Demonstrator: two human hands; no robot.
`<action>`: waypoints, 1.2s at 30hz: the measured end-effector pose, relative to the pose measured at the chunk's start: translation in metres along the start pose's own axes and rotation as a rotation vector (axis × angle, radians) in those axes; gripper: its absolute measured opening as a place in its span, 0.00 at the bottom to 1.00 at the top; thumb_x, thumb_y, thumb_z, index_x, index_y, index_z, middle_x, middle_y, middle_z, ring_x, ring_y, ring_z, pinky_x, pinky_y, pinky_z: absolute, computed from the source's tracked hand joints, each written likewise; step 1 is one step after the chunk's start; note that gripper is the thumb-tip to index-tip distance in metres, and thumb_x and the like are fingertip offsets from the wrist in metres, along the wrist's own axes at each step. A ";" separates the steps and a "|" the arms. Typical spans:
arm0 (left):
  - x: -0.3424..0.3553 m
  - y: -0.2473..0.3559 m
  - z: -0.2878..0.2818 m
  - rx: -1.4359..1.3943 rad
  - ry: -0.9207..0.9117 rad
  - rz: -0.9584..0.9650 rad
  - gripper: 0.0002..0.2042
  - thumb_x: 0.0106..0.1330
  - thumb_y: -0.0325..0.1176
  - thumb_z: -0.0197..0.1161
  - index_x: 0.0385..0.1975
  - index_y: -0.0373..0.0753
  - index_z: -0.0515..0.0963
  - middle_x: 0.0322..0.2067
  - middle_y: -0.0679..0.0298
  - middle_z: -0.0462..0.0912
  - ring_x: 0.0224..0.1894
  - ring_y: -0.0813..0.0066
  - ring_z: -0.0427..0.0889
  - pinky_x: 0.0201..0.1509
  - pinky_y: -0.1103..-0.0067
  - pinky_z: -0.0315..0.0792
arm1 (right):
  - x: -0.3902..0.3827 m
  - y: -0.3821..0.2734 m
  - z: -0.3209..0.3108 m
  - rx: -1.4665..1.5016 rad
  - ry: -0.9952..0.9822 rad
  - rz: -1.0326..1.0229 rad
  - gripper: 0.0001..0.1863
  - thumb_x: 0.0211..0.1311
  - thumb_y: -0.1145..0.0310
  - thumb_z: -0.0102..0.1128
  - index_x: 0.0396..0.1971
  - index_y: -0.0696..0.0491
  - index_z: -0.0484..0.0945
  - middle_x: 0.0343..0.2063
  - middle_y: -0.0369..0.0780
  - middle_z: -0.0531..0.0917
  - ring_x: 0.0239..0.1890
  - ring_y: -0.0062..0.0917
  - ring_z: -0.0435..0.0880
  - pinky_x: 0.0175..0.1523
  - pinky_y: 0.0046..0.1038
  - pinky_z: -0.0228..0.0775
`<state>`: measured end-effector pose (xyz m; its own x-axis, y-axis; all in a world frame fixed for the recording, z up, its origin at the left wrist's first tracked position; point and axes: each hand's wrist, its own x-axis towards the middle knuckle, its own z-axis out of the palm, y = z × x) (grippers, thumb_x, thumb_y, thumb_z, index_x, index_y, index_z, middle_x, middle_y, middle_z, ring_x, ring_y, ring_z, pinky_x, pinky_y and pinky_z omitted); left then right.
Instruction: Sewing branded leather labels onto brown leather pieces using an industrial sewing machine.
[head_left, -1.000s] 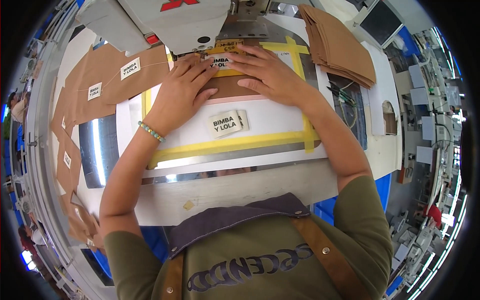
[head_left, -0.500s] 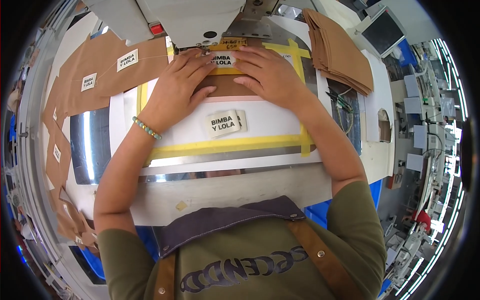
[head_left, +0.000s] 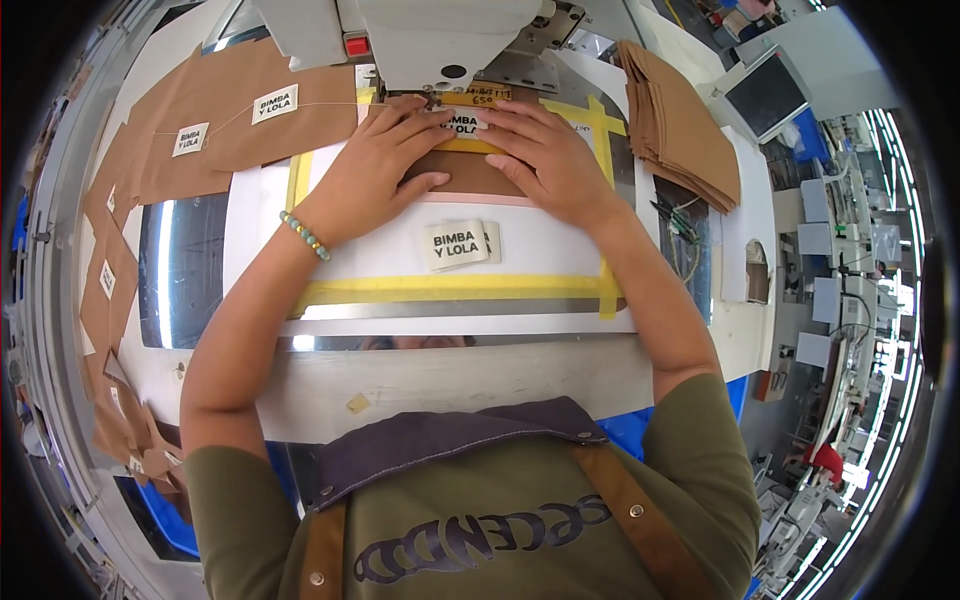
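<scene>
Under the head of a sewing machine [head_left: 440, 35], a brown fabric piece [head_left: 455, 178] lies on the white work surface with a printed white label [head_left: 462, 126] on it. Yellow guide strips [head_left: 468, 146] edge the label. My left hand [head_left: 390, 170] rests flat at the label's left side, fingers stretched toward the needle area. Opposite it, my right hand [head_left: 548, 160] lies flat with its fingertips on the label's right edge. Neither hand grips anything. Close in front of the fabric sits a small stack of loose labels [head_left: 456, 246]. Needle and presser foot are mostly hidden.
Brown pieces with labels [head_left: 225, 115], linked by thread, spread over the left side and hang down the table's left edge. A stack of brown pieces [head_left: 675, 130] lies at the right. Thread snips [head_left: 675, 222] are below it, and a screen [head_left: 764, 95] stands behind.
The whole view has shifted slightly. Both hands stay flat beside the label, with little visible movement relative to the fabric.
</scene>
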<state>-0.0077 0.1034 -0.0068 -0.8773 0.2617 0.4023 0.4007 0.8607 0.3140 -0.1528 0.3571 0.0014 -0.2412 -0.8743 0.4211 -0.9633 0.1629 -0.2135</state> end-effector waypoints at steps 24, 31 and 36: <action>0.025 0.014 0.015 -0.003 0.004 0.048 0.26 0.72 0.35 0.70 0.68 0.36 0.79 0.71 0.59 0.80 0.73 0.53 0.73 0.78 0.60 0.68 | -0.005 0.007 -0.004 0.077 0.100 0.010 0.16 0.74 0.57 0.68 0.51 0.53 0.90 0.59 0.41 0.88 0.65 0.39 0.82 0.69 0.41 0.76; 0.027 0.015 0.015 -0.006 0.026 0.040 0.28 0.72 0.35 0.70 0.70 0.36 0.78 0.72 0.58 0.78 0.73 0.51 0.72 0.79 0.59 0.67 | -0.006 0.011 -0.003 0.072 0.013 0.005 0.18 0.75 0.57 0.68 0.56 0.52 0.89 0.67 0.40 0.83 0.71 0.39 0.77 0.74 0.43 0.70; 0.025 0.014 0.016 0.040 0.036 0.037 0.27 0.72 0.37 0.70 0.70 0.36 0.78 0.72 0.57 0.78 0.74 0.50 0.72 0.79 0.59 0.67 | -0.006 0.009 -0.002 0.043 0.041 -0.029 0.18 0.75 0.55 0.68 0.53 0.52 0.90 0.66 0.39 0.84 0.70 0.39 0.78 0.72 0.42 0.73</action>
<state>-0.0283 0.1291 -0.0064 -0.8519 0.2782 0.4437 0.4208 0.8680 0.2638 -0.1599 0.3647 -0.0011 -0.2185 -0.8591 0.4629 -0.9642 0.1170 -0.2380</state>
